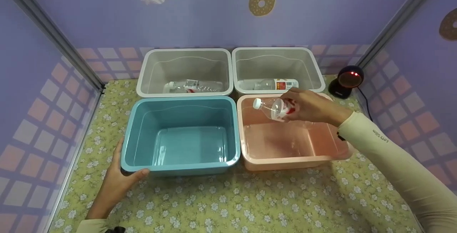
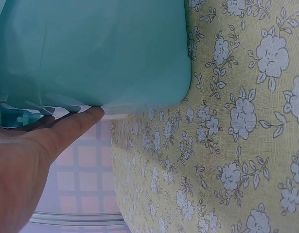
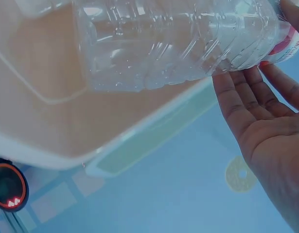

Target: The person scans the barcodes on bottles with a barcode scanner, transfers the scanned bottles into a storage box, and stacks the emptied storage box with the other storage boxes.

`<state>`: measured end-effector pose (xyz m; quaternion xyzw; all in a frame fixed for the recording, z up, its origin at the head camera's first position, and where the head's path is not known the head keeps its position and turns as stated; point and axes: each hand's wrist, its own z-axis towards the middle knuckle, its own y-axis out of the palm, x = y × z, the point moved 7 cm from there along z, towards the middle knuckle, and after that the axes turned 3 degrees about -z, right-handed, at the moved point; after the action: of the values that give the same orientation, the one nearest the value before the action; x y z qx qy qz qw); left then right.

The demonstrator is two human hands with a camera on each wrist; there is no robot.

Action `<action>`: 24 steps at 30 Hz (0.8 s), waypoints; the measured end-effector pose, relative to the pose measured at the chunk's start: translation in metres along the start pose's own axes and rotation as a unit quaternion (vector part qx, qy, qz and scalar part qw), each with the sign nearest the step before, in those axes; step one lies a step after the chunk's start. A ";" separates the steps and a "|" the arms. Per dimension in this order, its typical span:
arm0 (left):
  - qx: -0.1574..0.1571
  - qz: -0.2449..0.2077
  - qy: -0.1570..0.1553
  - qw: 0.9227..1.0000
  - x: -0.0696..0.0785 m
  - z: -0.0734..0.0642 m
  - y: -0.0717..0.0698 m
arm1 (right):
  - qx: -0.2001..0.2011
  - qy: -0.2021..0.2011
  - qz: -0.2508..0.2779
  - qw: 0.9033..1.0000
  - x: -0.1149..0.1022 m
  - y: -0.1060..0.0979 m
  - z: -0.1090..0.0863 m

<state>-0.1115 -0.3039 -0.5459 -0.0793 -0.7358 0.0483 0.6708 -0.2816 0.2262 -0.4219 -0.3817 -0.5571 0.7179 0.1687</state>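
My right hand (image 1: 309,107) grips a clear plastic bottle (image 1: 269,109) by its red-and-white label, holding it on its side over the pink bin (image 1: 282,160). The white cap points left. In the right wrist view the ribbed lower part of the bottle (image 3: 144,43) extends beyond the fingers (image 3: 237,97). At the front left corner of the blue bin (image 1: 178,171), my left hand (image 1: 116,181) has its thumb along the front rim and its fingers along the left side. Those fingers (image 2: 76,124) lie nearly straight against the outer wall in the left wrist view.
Two grey bins stand behind, the left (image 1: 185,52) holding a lying clear bottle (image 1: 196,85), the right (image 1: 275,51) another with a label (image 1: 285,84). A black scanner (image 1: 346,81) with red lights and a cable stands right. Patterned walls enclose the flowered tablecloth (image 1: 200,204).
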 end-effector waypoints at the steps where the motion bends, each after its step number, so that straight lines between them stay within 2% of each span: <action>1: 0.000 0.002 -0.001 1.000 0.000 0.000 0.000 | -0.002 0.005 0.002 1.000 0.000 -0.003 -0.001; 11: 0.001 0.032 -0.019 0.999 -0.003 0.001 -0.003 | 0.006 0.015 -0.001 1.000 0.004 -0.026 -0.007; 16: 0.002 0.041 -0.009 0.999 -0.001 0.001 -0.003 | 0.024 0.016 -0.009 1.000 0.005 -0.037 -0.010; 24: 0.003 0.023 0.002 1.000 0.000 0.000 -0.002 | 0.039 0.025 -0.021 0.999 0.010 -0.052 -0.015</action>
<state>-0.1117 -0.3054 -0.5459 -0.0943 -0.7323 0.0656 0.6712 -0.2871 0.2597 -0.3783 -0.3806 -0.5321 0.7258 0.2127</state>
